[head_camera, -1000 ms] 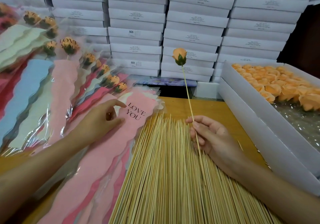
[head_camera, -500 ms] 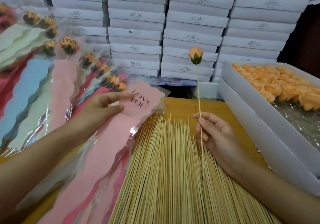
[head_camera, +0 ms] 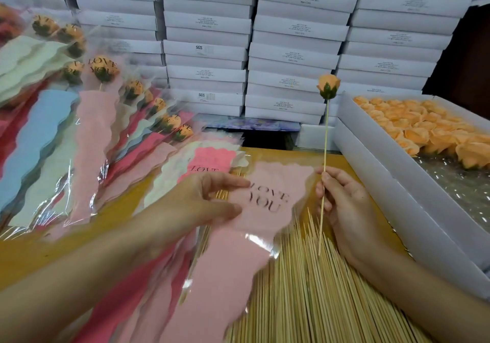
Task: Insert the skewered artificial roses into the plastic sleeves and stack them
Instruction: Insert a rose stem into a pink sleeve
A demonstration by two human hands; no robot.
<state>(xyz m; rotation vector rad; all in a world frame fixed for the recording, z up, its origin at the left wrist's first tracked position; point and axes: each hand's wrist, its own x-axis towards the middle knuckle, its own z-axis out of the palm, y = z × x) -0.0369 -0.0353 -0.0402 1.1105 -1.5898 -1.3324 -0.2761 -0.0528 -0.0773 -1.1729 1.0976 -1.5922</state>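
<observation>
My right hand (head_camera: 344,204) pinches the wooden skewer of an orange artificial rose (head_camera: 328,86), which stands upright above the skewer pile. My left hand (head_camera: 201,199) pinches the top edge of a pink plastic sleeve (head_camera: 238,263) printed "LOVE YOU", lifted over the skewers and lying just left of the rose's stick. More empty sleeves (head_camera: 206,157) lie under and behind it. A fanned stack of sleeved roses (head_camera: 103,72) in pink, blue, green and red covers the left side.
A wide pile of bare bamboo skewers (head_camera: 318,289) covers the wooden table (head_camera: 270,154) in front. A white box of loose orange rose heads (head_camera: 413,127) stands at the right. Stacked white cartons (head_camera: 291,37) wall off the back.
My left hand has lifted the pink sleeve off the pile and carried it right, toward the rose. My right hand moved the skewered rose rightward and more upright.
</observation>
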